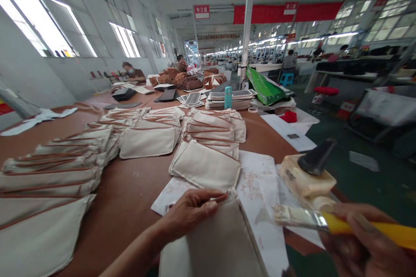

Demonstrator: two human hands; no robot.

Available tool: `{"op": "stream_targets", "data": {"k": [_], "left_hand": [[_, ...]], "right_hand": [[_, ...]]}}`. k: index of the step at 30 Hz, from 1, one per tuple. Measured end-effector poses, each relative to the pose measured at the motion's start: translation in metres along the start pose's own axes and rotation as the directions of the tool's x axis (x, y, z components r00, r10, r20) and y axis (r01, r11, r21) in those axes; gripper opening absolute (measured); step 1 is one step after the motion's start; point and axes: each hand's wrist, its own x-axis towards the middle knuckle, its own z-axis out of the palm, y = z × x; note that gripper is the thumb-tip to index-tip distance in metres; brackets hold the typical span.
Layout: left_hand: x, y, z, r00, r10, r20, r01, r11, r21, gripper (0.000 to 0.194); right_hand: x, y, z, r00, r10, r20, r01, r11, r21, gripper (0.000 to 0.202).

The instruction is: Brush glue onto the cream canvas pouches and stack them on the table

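Observation:
My left hand pinches the top edge of a light beige fabric panel with stitched borders, close in front of me. A yellow-handled paintbrush is gripped in my right hand, its bristles pointing left beside the panel and apart from it. Just beyond the brush stands a stained cream plastic bottle with a black conical nozzle. Under the panel lies white paper with brownish smears. Similar beige panels overlap in a row past my left hand.
More overlapping beige panels spread over the brown table at left. A turquoise bottle stands by stacked framed pieces. Farther back are brown bundles, a green bag and a seated person.

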Motion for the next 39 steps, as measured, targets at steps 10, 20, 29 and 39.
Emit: {"op": "stream_targets", "data": {"k": [10, 20, 29, 39], "left_hand": [[-0.023, 0.012, 0.035, 0.996, 0.082, 0.030, -0.077, 0.987, -0.141, 0.027], [-0.031, 0.012, 0.046, 1.000, 0.008, 0.014, -0.006, 0.989, -0.146, 0.026], [-0.033, 0.013, 0.052, 1.000, 0.006, -0.012, -0.007, 0.995, -0.104, 0.029], [-0.036, 0.012, 0.058, 0.997, -0.054, -0.062, 0.046, 0.992, -0.119, 0.034]], "right_hand": [[-0.018, -0.037, 0.058, 0.983, 0.148, 0.112, -0.163, 0.977, 0.137, 0.024], [-0.017, -0.029, 0.044, 0.994, -0.032, 0.101, 0.031, 0.999, 0.013, 0.019], [-0.025, -0.021, 0.040, 0.988, -0.093, 0.121, 0.104, 0.990, -0.091, 0.018], [-0.039, -0.035, 0.028, 0.758, -0.468, 0.453, 0.623, 0.727, -0.290, 0.012]]}}
